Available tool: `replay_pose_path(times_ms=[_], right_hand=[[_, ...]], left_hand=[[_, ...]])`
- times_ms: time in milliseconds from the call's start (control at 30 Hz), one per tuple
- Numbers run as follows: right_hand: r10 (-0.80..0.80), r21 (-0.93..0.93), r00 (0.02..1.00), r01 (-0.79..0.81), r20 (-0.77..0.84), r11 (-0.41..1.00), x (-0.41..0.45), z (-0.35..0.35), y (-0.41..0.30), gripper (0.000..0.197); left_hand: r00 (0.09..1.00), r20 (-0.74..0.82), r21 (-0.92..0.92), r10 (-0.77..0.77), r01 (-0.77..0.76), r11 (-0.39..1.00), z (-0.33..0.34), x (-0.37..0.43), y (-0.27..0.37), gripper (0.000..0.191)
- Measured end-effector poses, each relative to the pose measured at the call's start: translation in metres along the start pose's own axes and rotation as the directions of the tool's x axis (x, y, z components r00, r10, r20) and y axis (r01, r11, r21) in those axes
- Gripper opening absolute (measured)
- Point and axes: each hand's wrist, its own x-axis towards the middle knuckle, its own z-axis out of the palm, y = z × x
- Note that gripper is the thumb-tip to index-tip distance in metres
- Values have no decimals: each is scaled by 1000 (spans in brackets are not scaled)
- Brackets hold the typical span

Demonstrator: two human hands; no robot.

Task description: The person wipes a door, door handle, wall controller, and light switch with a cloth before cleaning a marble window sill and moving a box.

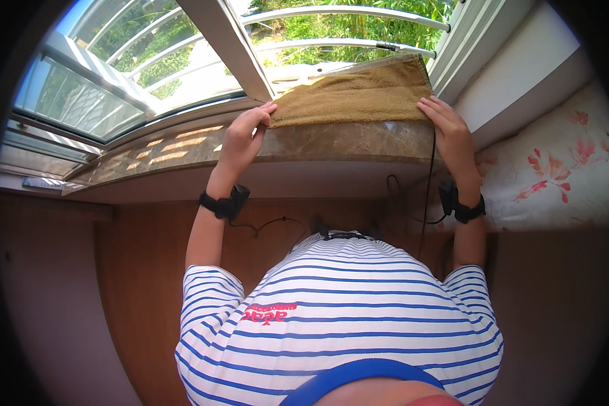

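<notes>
A brown terry cloth (352, 96) lies spread over the marble windowsill (335, 142) and the window track behind it. My left hand (246, 132) pinches the cloth's near left corner between thumb and fingers. At the other end, my right hand (446, 127) grips the near right corner, its fingers on top and the thumb hidden. The cloth is stretched fairly flat between both hands, with its far right corner up against the window frame.
A sliding window sash (228, 45) stands left of the cloth. White metal railings (345, 18) curve outside the opening. A thin black cable (429, 188) hangs below my right hand. Floral wallpaper (553, 167) covers the wall at right, and a wooden floor (147, 284) lies below.
</notes>
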Motion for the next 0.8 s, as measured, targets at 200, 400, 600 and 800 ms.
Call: replay_pose_path(times_ms=[200, 400, 600, 800], right_hand=[[59, 85, 952, -88, 299, 992, -118, 45, 2, 38], [55, 81, 968, -77, 246, 994, -111, 38, -6, 37], [56, 196, 930, -135, 363, 971, -127, 17, -5, 33], [300, 338, 869, -441, 394, 831, -94, 1, -6, 25]], left_hand=[[953, 274, 41, -128, 121, 992, 43, -86, -14, 18], [953, 303, 86, -28, 2, 996, 33, -77, -11, 30], [890, 443, 0, -112, 124, 992, 16, -87, 1, 30], [809, 536, -150, -242, 373, 915, 4, -70, -4, 28]])
